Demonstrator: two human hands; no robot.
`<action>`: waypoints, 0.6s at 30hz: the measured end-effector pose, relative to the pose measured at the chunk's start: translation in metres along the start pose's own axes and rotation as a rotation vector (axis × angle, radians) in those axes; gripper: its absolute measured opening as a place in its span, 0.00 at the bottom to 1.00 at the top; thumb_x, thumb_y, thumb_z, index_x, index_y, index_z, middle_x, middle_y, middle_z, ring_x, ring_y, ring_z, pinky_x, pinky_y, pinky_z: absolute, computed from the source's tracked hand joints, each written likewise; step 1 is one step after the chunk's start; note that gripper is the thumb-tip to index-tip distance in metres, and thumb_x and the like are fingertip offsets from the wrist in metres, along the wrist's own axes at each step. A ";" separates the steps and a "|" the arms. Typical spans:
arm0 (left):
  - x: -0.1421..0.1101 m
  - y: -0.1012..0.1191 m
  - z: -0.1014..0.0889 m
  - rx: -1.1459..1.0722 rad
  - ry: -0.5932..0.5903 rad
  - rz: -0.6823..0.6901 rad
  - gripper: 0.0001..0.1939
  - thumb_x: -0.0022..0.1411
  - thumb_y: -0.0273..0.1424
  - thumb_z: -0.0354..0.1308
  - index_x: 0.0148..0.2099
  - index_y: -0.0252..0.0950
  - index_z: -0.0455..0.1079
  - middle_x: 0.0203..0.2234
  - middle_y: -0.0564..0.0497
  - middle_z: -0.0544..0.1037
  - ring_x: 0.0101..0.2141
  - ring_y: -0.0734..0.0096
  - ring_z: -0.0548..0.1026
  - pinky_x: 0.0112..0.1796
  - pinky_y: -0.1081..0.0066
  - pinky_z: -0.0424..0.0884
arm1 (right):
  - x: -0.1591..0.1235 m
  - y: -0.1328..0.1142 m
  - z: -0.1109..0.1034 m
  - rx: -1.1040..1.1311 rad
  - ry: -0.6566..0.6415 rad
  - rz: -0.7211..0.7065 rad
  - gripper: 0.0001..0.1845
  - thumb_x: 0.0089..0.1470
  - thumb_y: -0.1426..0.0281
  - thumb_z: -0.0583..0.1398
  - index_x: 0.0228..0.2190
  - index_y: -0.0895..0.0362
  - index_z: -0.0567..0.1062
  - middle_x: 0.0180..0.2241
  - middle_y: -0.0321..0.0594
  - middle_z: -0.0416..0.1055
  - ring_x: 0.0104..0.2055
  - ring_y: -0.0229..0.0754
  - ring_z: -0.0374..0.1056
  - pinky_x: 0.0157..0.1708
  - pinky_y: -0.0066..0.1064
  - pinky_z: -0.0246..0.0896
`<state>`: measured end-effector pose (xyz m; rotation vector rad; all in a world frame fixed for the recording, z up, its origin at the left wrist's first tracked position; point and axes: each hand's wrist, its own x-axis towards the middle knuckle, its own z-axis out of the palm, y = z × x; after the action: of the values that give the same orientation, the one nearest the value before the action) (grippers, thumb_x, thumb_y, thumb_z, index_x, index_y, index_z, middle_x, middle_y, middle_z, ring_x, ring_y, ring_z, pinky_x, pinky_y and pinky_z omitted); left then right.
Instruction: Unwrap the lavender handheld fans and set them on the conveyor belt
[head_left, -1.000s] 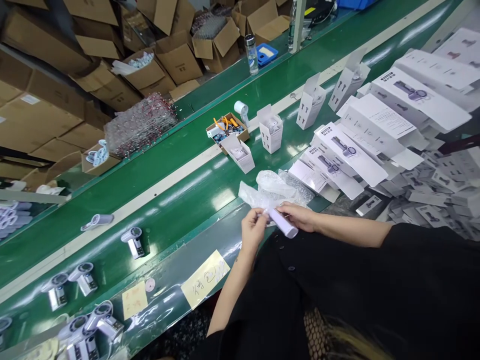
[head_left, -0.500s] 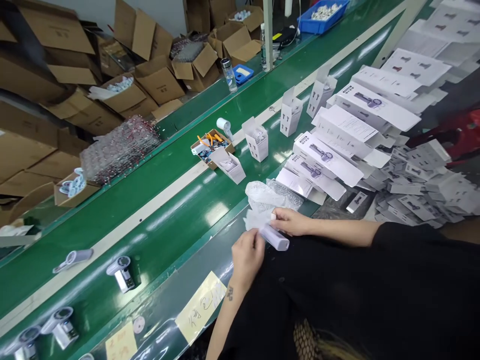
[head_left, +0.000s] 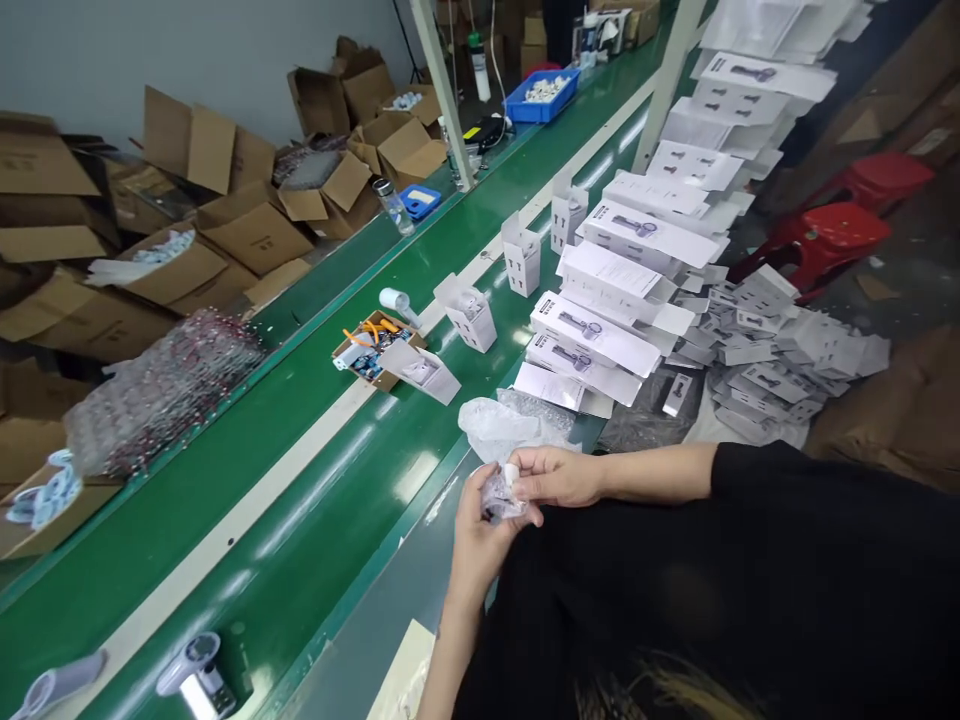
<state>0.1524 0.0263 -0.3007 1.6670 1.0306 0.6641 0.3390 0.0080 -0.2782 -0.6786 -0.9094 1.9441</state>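
Note:
Close to my body, my left hand curls around a pale purple handheld fan in clear bubble wrap. My right hand pinches the near side of the same bundle, and a white covering shows at one fingertip. Most of the fan is hidden by the wrap and my fingers. Just beyond them lie several bubble wrap bags at the belt's edge. On the belt to the left rests another handheld fan, unwrapped, with a second fan beside it.
Open white boxes stand along the green conveyor. Beside them is a small carton of orange-handled items. Flattened printed boxes are stacked to the right, with red stools behind. Brown cartons line the far side.
The fan's handle pointed toward me before; now it is turned out of sight within the wrap. My left hand has opened round the bundle from below. The camera view has swung right.

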 end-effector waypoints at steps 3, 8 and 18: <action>0.006 -0.005 0.009 0.073 0.035 0.105 0.06 0.54 0.30 0.59 0.37 0.38 0.73 0.32 0.50 0.72 0.36 0.68 0.71 0.39 0.68 0.68 | -0.036 -0.048 -0.022 -0.455 0.057 -0.062 0.17 0.54 0.57 0.58 0.35 0.59 0.66 0.31 0.40 0.71 0.31 0.38 0.70 0.35 0.34 0.66; 0.005 -0.014 -0.002 -0.145 0.222 -0.131 0.07 0.57 0.35 0.58 0.35 0.35 0.70 0.25 0.55 0.69 0.24 0.77 0.67 0.27 0.75 0.65 | -0.122 -0.106 -0.105 -1.739 0.731 0.026 0.30 0.44 0.73 0.64 0.51 0.57 0.67 0.58 0.55 0.55 0.55 0.62 0.56 0.49 0.54 0.57; 0.001 -0.015 -0.038 -0.590 0.643 -0.184 0.16 0.49 0.38 0.66 0.33 0.33 0.67 0.25 0.56 0.69 0.20 0.80 0.65 0.16 0.77 0.60 | -0.089 -0.108 -0.157 -2.084 0.796 -0.922 0.05 0.53 0.70 0.59 0.36 0.53 0.71 0.43 0.44 0.70 0.45 0.46 0.65 0.44 0.43 0.64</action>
<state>0.1169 0.0465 -0.3024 0.8409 1.2494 1.2807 0.5487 0.0222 -0.2740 -1.4536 -1.8964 -0.6668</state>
